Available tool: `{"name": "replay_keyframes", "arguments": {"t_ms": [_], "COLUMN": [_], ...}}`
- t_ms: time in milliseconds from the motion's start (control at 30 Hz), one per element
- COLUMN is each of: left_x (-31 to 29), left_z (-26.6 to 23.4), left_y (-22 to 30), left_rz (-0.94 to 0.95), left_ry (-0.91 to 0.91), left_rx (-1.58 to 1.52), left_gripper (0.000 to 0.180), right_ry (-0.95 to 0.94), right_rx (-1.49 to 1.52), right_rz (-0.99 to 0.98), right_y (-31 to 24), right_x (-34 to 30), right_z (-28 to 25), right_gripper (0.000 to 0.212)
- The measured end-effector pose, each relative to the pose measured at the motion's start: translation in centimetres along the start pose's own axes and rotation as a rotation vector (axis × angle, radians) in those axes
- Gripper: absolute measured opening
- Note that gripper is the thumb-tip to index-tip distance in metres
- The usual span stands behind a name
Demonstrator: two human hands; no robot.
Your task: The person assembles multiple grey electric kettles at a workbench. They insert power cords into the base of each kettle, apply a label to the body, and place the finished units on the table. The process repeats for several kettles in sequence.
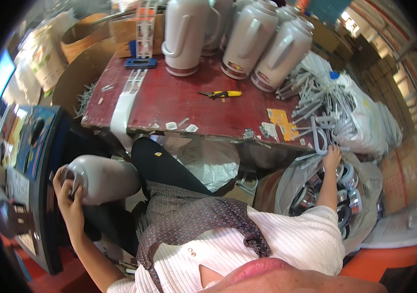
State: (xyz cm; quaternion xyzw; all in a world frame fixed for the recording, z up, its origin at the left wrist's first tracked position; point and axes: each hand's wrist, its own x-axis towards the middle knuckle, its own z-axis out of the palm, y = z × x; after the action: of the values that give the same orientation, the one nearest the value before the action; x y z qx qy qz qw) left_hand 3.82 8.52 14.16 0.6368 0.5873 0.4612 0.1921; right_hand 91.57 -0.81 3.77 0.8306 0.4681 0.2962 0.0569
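Note:
On my left, the fingers of my left hand (71, 192) are closed round the neck opening of a pale grey thermos jug (108, 179). The jug lies on its side across my thigh, its neck pointing left. My right arm is stretched out to the right. At the table's right corner, my right hand (332, 158) has its fingers on the lower end of a grey plastic jug handle (320, 139) and appears to grip it. Behind that handle spreads a heap of similar grey handles (316, 100), partly inside a white plastic bag (372, 119).
Several upright grey thermos jugs (182, 39) stand at the back of the red table (169, 102). Yellow-handled pliers (225, 94) and paper labels (191, 128) lie there too. Below my right arm, a plastic-lined bin (286, 188) holds shiny rings. Cardboard boxes (404, 171) stand at right.

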Motion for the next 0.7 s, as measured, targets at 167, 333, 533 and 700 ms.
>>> {"name": "replay_keyframes", "arguments": {"t_ms": [167, 333, 533, 700], "left_x": [-1.9, -4.4, -8.3, -8.6], "left_z": [0.2, 1.8, 2.4, 2.6], "left_y": [1.2, -0.7, -2.0, 1.1], "left_rz": [-0.043, -0.038, -0.071, 0.067], "left_ry": [0.227, 0.263, -0.104, 0.151], "left_rx": [0.360, 0.172, -0.069, 0.008], "left_gripper": [0.037, 0.042, 0.025, 0.027], "right_ry": [0.035, 0.337, 0.440, 0.229], "right_rx": [0.103, 0.103, 0.354, 1.526], "right_rz": [0.055, -0.074, -0.074, -0.361], "right_y": [0.0, -4.9, -11.3, -22.3], "right_x": [2.8, 7.0, 9.6, 5.7], "right_z": [-6.1, -14.9, -20.1, -28.9], "right_gripper": [0.035, 0.023, 0.026, 0.034]}}
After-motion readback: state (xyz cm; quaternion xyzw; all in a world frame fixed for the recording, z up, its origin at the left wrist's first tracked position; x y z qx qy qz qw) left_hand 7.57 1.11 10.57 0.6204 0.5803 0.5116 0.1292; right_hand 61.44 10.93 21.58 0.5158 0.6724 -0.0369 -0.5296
